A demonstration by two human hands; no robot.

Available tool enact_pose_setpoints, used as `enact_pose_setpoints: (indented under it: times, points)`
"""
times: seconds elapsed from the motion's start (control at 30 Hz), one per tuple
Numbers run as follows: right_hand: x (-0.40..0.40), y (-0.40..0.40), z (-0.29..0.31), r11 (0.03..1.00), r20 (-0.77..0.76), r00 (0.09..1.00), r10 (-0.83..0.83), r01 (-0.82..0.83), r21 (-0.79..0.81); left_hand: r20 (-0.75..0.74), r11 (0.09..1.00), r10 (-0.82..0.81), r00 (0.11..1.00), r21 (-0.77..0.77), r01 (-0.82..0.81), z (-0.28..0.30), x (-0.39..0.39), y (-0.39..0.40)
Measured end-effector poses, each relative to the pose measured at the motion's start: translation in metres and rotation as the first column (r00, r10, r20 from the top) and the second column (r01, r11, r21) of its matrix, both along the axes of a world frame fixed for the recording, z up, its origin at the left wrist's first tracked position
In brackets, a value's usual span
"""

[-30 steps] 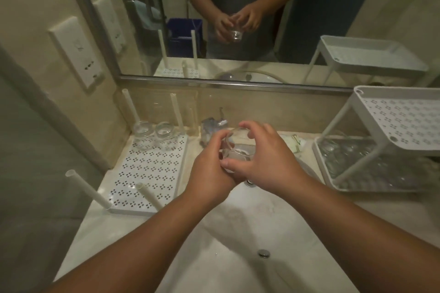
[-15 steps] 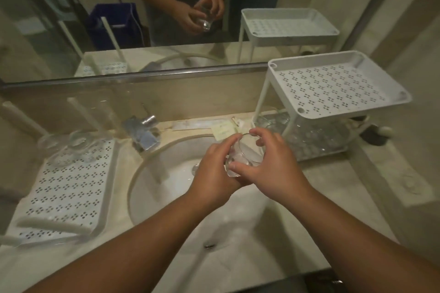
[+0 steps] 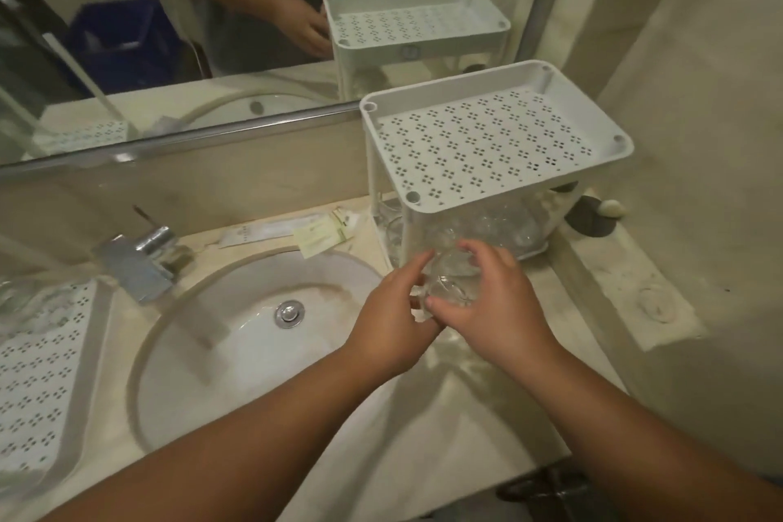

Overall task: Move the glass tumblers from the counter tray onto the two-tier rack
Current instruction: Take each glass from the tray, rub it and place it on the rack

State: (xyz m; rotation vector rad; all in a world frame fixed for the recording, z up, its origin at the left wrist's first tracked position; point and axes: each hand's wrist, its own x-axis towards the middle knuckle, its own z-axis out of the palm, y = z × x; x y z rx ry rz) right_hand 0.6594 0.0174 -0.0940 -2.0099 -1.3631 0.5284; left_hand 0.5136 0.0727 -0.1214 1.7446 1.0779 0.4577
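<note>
A clear glass tumbler sits between both my hands, just in front of the white two-tier rack. My left hand grips its left side and my right hand curls over its right side. Several tumblers stand on the rack's lower tier; the perforated upper tier holds nothing. At the far left, the white perforated counter tray is partly cut off, with blurred glass at its back end.
A round white sink with a chrome tap lies between tray and rack. Paper sachets lie behind the basin. A mirror runs along the back wall. A raised stone ledge borders the rack on the right.
Both hands have carried the tumbler from over the sink rightward to the front of the rack's lower tier. My view has swung right, so the tray slid to the left edge.
</note>
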Motion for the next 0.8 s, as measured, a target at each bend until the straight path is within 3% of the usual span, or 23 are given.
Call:
enact_pose_setpoints:
  times: [0.17,0.37,0.63,0.8]
  points:
    - [0.038,0.007,-0.018,1.0,0.038,0.999,-0.023,0.024,-0.016,0.034,0.964,0.068,0.997,-0.26,-0.056,-0.004,0.032,0.004]
    - [0.065,0.024,-0.036,0.999,0.103,0.994,-0.039,0.041,-0.027,0.035,0.801,0.247,0.968,-0.57,-0.183,-0.001,0.068,0.018]
    - [0.089,0.055,-0.059,0.997,0.169,0.984,-0.05,0.06,-0.051,0.005,0.72,0.272,0.962,-0.665,-0.201,0.001,0.097,0.039]
    - [0.096,0.072,-0.078,0.988,0.376,0.927,-0.022,0.079,-0.136,-0.014,0.705,0.271,0.962,-0.678,-0.208,0.0,0.107,0.045]
